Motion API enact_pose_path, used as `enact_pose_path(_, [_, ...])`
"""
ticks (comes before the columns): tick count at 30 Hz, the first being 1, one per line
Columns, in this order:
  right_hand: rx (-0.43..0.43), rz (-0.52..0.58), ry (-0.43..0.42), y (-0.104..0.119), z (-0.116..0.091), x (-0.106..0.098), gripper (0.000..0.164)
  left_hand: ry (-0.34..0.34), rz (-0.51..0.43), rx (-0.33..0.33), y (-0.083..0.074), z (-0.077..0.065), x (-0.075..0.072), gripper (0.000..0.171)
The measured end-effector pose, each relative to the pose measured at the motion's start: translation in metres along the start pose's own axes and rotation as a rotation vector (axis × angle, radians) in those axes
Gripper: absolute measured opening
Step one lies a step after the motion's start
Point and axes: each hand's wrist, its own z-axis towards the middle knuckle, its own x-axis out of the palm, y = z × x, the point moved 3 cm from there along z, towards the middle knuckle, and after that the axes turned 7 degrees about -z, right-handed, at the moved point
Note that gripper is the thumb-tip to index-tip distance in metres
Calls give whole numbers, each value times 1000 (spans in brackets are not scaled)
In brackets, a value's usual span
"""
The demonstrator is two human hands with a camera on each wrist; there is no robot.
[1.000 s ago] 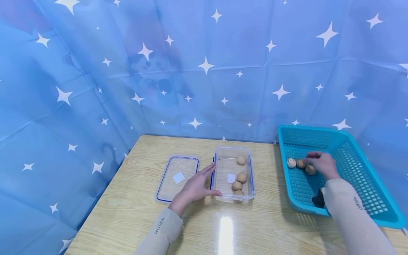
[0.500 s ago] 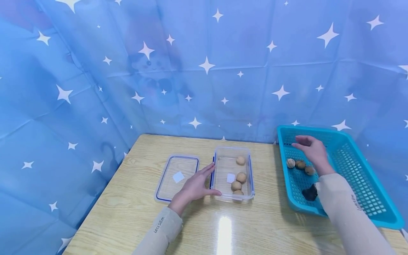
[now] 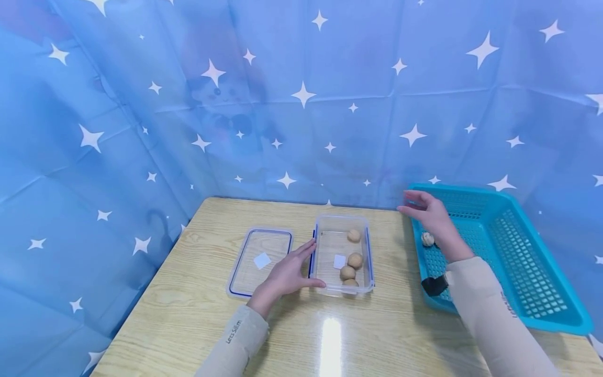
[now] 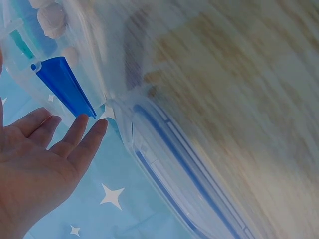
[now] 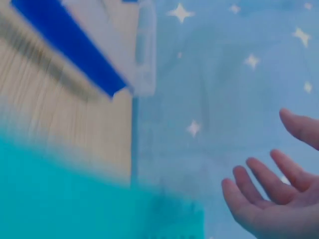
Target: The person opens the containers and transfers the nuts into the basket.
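A clear plastic box (image 3: 325,251) with blue side clips stands on the table, holding several round, brown, walnut-like balls (image 3: 355,261) along its right side. My left hand (image 3: 288,272) lies along its left wall, fingers stretched out and thumb near the front corner. In the left wrist view the fingertips (image 4: 99,127) are beside a blue clip (image 4: 62,82). My right hand (image 3: 431,212) is over the left rim of a turquoise basket (image 3: 542,251), thumb and fingers apart with nothing between them. Inside the basket a pale wrinkled ball (image 3: 427,239) shows; the balls beside it are hidden behind my right forearm.
The box's clear lid (image 3: 242,262), with a blue seal and a white label (image 3: 261,260), lies flat left of the box. Another white label (image 3: 339,262) shows at the box's bottom. A blue starry curtain (image 3: 301,131) hangs behind the wooden table (image 3: 188,314).
My right hand has risen from the balls in the basket and moved left to the basket's rim, its fingers empty. The left hand has stayed at the box.
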Motion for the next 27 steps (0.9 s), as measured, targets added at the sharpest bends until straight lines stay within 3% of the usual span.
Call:
enact_pose_path(11, [-63,67,143,30,1,59,71,-4,15,7,1,1,0,103])
enact_pose_path(27, [72,127,249,3,11,141,80,-18,22,24,0,1,0,102])
